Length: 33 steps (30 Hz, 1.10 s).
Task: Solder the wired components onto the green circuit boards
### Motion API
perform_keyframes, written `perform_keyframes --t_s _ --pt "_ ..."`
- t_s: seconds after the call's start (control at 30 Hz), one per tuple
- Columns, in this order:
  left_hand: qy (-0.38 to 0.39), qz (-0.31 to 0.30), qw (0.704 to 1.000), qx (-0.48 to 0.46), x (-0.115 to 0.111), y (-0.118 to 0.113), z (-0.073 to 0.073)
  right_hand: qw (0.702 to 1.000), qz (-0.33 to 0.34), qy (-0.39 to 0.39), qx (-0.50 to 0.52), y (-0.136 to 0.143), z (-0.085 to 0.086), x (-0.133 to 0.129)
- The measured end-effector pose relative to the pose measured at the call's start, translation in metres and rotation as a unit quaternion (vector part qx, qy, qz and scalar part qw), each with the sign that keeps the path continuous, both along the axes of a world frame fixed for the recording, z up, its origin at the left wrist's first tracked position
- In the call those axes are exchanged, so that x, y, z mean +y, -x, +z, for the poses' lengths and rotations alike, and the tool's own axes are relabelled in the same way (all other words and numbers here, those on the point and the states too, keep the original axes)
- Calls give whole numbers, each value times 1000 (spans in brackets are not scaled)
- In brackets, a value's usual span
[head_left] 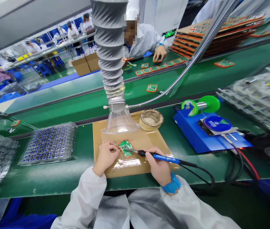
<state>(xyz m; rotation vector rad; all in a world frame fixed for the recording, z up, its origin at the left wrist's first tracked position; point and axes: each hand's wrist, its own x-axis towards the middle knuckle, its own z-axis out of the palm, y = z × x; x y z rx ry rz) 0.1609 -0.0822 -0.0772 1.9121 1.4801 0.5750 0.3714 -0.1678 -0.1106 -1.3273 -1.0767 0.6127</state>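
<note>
A green circuit board with an orange edge lies on a brown, shiny work mat. My right hand is wrapped round the blue handle of a soldering iron, whose tip points left and reaches over the board. At the board's left corner, the fingers of my left hand are pinched together; what they hold is too small to make out. Above the board hangs a clear fume extraction hood on a grey ribbed hose. A round, stained bowl sits at the mat's back right.
Stacked clear trays with blue parts stand left. A blue soldering unit with a green wire spool is at right, near stacked white trays. Across the green line, a co-worker's hand touches one of several boards.
</note>
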Motion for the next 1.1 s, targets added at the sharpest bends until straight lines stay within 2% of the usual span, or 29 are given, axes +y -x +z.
perform_keyframes --t_s 0.2,0.37,0.47,0.57,0.73,0.93,1.1 --pt "15 -11 1000 14 4 -2 4 996 41 2 -75 4 4 2" --pt "25 -17 1000 3 6 1 4 996 51 -3 -74 4 4 2" --pt "19 -25 998 -55 3 6 6 999 36 11 -34 10 6 2" --pt "-23 -48 993 -107 -7 8 12 996 66 48 33 22 10 4" --pt "-22 -50 994 -95 -26 2 23 984 136 34 110 44 18 12" --pt "0 -20 996 -84 -34 -3 26 981 114 49 152 48 27 15" --pt "15 -11 992 -125 -35 -4 26 974 116 69 180 45 28 16"
